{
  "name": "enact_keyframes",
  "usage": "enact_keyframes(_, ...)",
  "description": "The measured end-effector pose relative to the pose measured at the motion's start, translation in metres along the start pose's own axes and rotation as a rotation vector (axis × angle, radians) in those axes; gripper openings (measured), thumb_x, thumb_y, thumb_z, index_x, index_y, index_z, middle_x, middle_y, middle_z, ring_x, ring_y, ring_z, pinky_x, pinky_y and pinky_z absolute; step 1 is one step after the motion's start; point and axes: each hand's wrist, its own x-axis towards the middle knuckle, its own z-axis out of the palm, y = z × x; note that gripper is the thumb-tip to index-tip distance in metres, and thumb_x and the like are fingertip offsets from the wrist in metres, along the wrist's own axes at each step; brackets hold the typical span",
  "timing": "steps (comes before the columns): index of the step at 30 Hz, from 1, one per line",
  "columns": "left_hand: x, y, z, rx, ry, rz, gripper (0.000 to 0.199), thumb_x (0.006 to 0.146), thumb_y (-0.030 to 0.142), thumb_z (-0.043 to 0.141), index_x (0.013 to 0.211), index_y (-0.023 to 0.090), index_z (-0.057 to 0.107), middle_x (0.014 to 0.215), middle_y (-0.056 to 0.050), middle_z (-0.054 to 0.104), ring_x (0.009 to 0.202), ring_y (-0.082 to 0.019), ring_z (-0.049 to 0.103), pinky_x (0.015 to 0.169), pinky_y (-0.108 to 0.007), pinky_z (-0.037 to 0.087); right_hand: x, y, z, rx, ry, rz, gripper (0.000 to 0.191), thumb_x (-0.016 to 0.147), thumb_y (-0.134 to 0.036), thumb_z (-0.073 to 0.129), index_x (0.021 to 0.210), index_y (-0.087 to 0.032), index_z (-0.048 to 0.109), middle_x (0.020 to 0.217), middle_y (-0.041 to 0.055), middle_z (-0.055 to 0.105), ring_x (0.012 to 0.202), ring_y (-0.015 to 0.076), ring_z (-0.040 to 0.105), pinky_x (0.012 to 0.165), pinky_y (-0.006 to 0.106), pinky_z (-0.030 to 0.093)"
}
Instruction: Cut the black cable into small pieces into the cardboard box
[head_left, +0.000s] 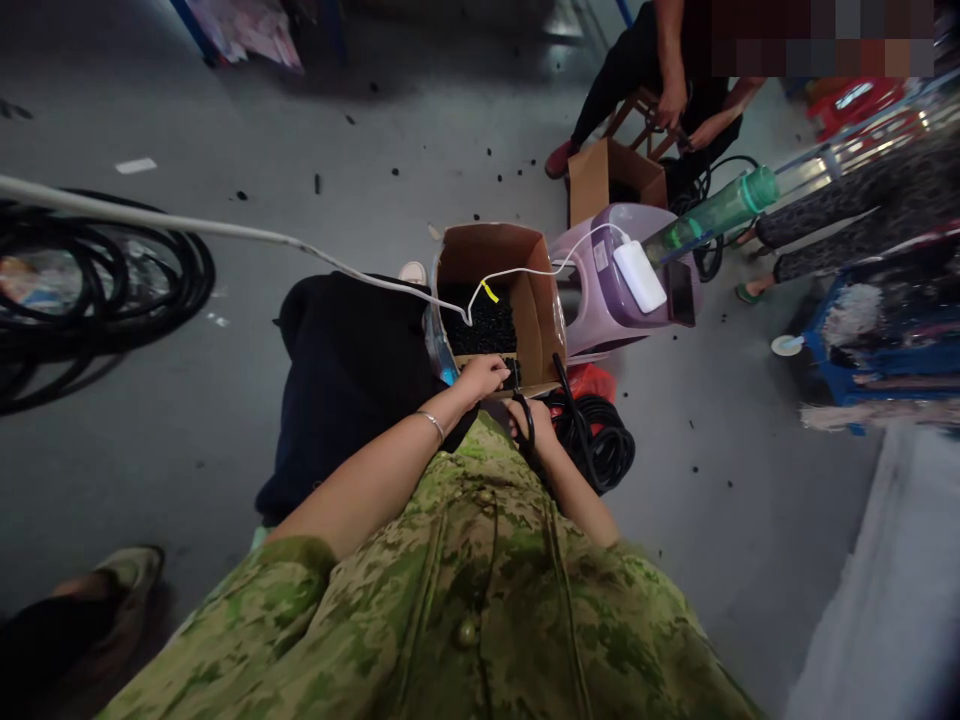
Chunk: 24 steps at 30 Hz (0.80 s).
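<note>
At the box's (538, 340) near edge: right hand's (543, 426) grip closed round a black loop, apparently scissors (529, 428). Left hand (484, 376) close beside; whether its grip clamps anything, cannot tell. Black bits (491, 328) inside box. Risks, my judgement: fingers nicked, hands being so near each other; white cable (330, 260) sagging over box, easily snagged; coil (611, 440) right of box dragging if its raised end catches.
</note>
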Motion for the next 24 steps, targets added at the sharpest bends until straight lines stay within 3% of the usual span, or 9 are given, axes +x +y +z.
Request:
enact_keyframes(10, 0.001, -0.002, 0.000, 0.092, 0.102, -0.114, 0.019, 0.086, 0.022, 0.056, 0.070, 0.015, 0.061, 0.062, 0.000, 0.060, 0.053, -0.010, 0.046, 0.053, -0.022, 0.032, -0.003, 0.006, 0.019, -0.103, 0.163, -0.202, 0.050, 0.081, -0.059, 0.050, 0.058, -0.016, 0.064, 0.050, -0.0003, 0.052, 0.056, 0.0141, 0.052, 0.054, 0.020, 0.038)
enact_keyframes(15, 0.002, -0.002, 0.000, 0.095, 0.122, -0.133, 0.021, 0.086, 0.023, 0.057, 0.066, 0.016, 0.059, 0.060, 0.000, 0.058, 0.055, -0.012, 0.047, 0.055, -0.023, 0.032, -0.001, 0.010, 0.023, -0.118, 0.178, -0.243, 0.054, 0.080, -0.061, 0.048, 0.057, -0.015, 0.063, 0.052, 0.0007, 0.052, 0.056, 0.0140, 0.050, 0.056, 0.022, 0.037)
enact_keyframes(20, -0.003, 0.006, 0.000, -0.103, 0.171, -0.180, 0.021, 0.091, 0.021, 0.050, 0.071, 0.017, 0.054, 0.055, 0.004, 0.049, 0.047, -0.009, 0.042, 0.050, -0.022, 0.031, -0.002, 0.017, 0.027, -0.094, 0.192, -0.251, 0.056, 0.077, -0.067, 0.048, 0.051, -0.018, 0.057, 0.049, 0.0007, 0.052, 0.051, 0.0137, 0.048, 0.054, 0.023, 0.037)
enact_keyframes(24, -0.011, 0.011, 0.000, -0.379, 0.158, -0.118, 0.011, 0.090, 0.018, 0.050, 0.079, 0.018, 0.050, 0.057, 0.007, 0.050, 0.043, -0.006, 0.043, 0.048, -0.019, 0.033, -0.001, 0.020, 0.025, 0.123, 0.105, -0.158, 0.054, 0.073, -0.069, 0.051, 0.053, -0.019, 0.058, 0.045, 0.0010, 0.053, 0.044, 0.0137, 0.046, 0.048, 0.024, 0.037)
